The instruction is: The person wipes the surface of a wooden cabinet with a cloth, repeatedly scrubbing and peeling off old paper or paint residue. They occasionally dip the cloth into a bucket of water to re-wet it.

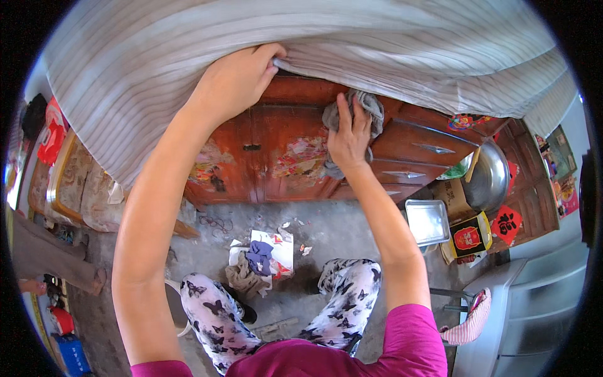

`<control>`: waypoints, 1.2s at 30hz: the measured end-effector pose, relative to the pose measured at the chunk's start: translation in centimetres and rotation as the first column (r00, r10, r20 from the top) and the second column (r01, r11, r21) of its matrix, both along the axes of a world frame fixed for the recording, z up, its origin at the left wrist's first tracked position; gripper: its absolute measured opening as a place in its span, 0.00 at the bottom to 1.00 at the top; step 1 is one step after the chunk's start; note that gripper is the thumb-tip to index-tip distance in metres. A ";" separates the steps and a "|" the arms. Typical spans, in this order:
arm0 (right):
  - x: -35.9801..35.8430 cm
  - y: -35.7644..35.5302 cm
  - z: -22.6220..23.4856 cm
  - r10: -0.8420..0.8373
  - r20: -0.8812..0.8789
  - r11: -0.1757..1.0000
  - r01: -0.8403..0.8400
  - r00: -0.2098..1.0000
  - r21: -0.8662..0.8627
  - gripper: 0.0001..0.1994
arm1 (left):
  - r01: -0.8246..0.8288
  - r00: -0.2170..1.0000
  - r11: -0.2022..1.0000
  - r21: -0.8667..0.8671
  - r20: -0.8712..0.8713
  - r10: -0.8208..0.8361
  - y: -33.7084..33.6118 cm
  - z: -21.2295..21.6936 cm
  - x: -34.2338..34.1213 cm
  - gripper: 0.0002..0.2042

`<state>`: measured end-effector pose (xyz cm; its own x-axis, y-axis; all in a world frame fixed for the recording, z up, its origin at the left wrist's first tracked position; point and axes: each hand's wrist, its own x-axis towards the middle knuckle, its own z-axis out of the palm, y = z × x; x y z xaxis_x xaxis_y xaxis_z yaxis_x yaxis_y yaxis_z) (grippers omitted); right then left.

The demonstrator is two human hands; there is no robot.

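On the left are a red bag (53,141) and, nearer, a worn wooden bench (94,179). Nearer still, a co-worker's trousered leg (50,254) comes in from the left edge, with a blue box (72,353) at the near left. A striped sheet (169,94) spans the far side, draping over the cabinet (286,135) and hiding its upper part. The cabinet is reddish-brown, with torn coloured pictures on its doors. On the floor before it, between the person's knees and the doors, crumpled cloths (246,279) lie on and beside paper, scraps around them. To the right, a metal tray (427,222) stands near the cabinet's corner; beyond it are a cardboard box (451,200) and a round metal basin (487,179). A black-and-yellow box (470,237) sits just right of the tray, and a striped cushion (474,317) is at the near right.

The left hand (248,78) is closed on the sheet's hem, bunching it at the cabinet's upper edge. The right hand (350,139), fingers spread and slightly bent, lies over a grey rag (374,113) against the cabinet front; whether the thumb pinches it I cannot tell. The hands are well apart.
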<state>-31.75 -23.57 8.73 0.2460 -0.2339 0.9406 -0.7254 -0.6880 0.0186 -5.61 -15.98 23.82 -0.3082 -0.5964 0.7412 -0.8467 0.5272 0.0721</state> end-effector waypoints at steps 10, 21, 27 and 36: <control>10.8 3.0 2.3 0.145 -0.453 0.989 -0.145 0.880 0.037 0.29 | -0.022 0.996 0.966 0.259 -0.078 0.044 2.5 0.0 2.4 0.06; 9.0 2.6 4.2 0.122 -0.560 0.968 -0.222 0.820 -0.115 0.26 | -0.147 0.982 0.980 0.135 0.137 0.129 2.4 -0.3 4.0 0.12; -9.8 -1.5 2.2 -0.178 -0.504 0.984 0.141 0.845 -0.112 0.34 | -0.060 0.996 0.998 0.030 0.074 0.058 1.3 -1.5 4.4 0.17; 3.6 1.6 -0.5 0.128 -0.158 0.985 -0.107 0.979 0.135 0.45 | -0.041 0.999 0.998 0.051 0.025 0.040 0.8 -1.6 4.0 0.16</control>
<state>-28.14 -22.00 8.20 0.4279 -0.3072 0.8500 -0.6338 -0.7725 0.0399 -1.60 -15.19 22.18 -0.3007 -0.6460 0.7016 -0.8691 0.4886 0.0774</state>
